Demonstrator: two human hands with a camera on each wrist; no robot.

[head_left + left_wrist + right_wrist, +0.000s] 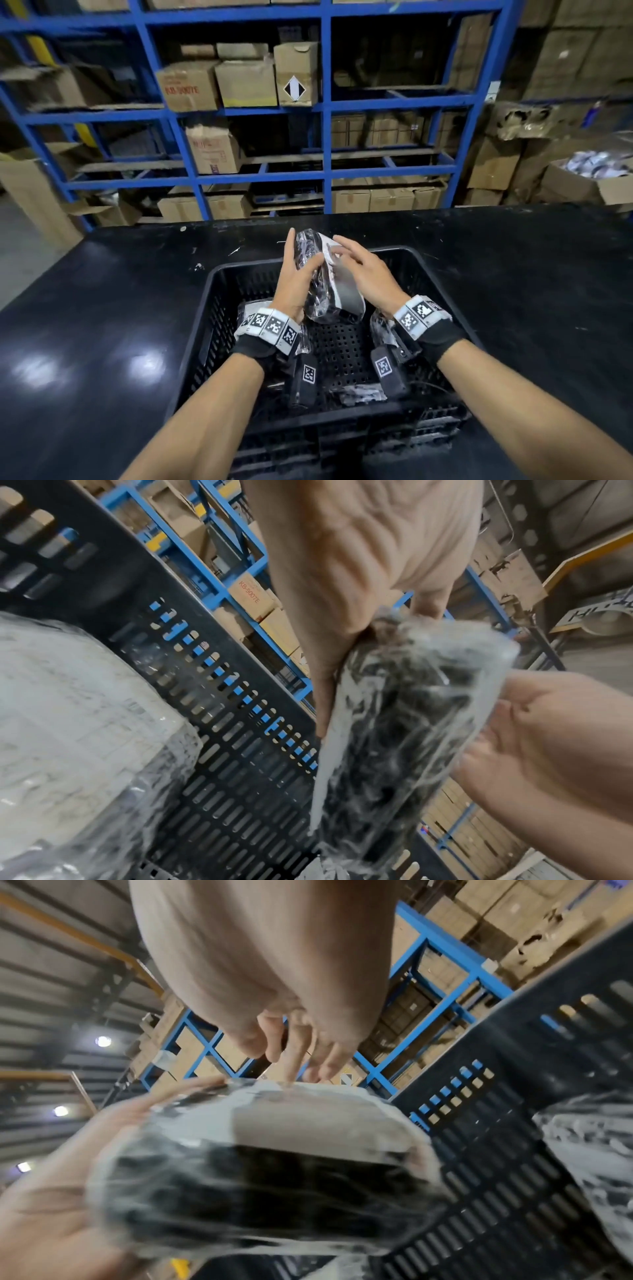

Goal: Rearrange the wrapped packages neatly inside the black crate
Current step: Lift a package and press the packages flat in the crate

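Left hand (295, 281) fingers (310, 265) grip wrapped package (329, 291); right hand (368, 274) alongside.

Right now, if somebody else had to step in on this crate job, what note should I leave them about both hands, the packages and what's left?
Left hand: grips the raised wrapped package, thumb curled across its front.
Right hand: fingers straight, resting against the same package's other side.
That package is upright above the black crate, not yet set down.
Other packages lie loose in the crate: one at the left wall, one at the right wall, one near the front.
Done: nothing looks neatly arranged yet.
Left: place the held package, then straighten the others.
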